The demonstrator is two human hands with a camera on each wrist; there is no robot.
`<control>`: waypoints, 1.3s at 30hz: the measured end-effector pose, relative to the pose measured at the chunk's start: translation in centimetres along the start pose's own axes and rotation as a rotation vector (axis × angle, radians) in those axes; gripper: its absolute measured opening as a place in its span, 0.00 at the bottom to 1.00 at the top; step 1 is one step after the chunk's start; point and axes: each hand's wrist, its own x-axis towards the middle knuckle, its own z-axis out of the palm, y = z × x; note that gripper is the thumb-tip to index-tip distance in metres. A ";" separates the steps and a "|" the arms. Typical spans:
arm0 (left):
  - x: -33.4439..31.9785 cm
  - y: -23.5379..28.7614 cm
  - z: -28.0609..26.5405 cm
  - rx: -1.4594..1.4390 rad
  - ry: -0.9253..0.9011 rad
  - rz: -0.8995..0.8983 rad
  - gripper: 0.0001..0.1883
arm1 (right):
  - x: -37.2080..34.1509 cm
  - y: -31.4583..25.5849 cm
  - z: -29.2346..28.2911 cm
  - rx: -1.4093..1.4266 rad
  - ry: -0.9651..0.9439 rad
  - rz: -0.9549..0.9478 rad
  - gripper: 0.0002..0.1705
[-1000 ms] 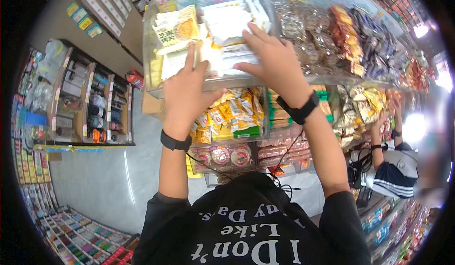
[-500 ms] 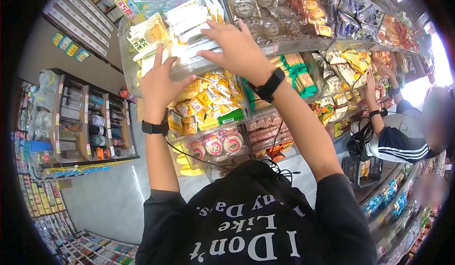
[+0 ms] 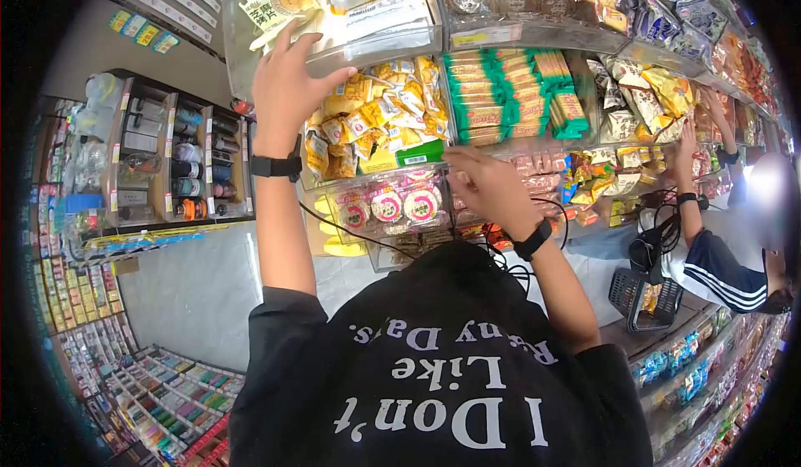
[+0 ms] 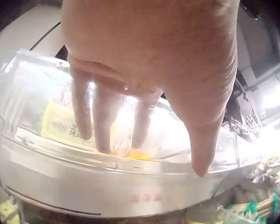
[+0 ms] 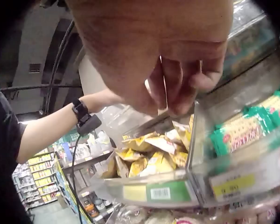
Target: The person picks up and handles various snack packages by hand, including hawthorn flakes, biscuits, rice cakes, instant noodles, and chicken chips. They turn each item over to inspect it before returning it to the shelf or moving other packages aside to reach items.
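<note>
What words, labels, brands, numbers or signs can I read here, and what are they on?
"I Don't / Like / R…ny Da…s.": black shirt, some letters lost in folds.
"芝麻烤片": pale yellow snack packet.
Too blurred: green-ended biscuit packets, yellow-and-white price label, red lettering on the clear bin.
Too small: wall price tags, other packaging.

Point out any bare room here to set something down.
The grey floor is bare between the dark shelf unit and the person's left arm. It's crowded near the left hand: yellow packets and, beside them, green-ended biscuit packs.
</note>
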 end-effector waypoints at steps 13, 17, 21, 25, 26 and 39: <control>-10.9 5.7 3.8 -0.416 -0.230 0.071 0.08 | 3.8 -3.8 5.6 -0.237 -0.165 0.261 0.33; -10.4 5.2 6.6 -0.352 -0.347 0.226 0.11 | 3.4 -3.7 5.8 -0.069 -0.104 0.361 0.35; -9.1 6.4 6.7 -0.245 -0.431 0.327 0.18 | 2.5 -3.5 4.8 -0.018 -0.131 0.378 0.31; -9.6 6.6 8.0 -0.222 -0.402 0.336 0.23 | -0.2 -2.1 5.4 -0.103 -0.071 0.072 0.22; -9.7 6.6 8.4 -0.225 -0.375 0.335 0.23 | -0.8 -1.9 5.4 -0.098 -0.067 0.059 0.18; -9.4 6.3 8.9 -0.270 -0.330 0.261 0.21 | -2.5 -0.4 6.3 -0.079 -0.103 -0.003 0.10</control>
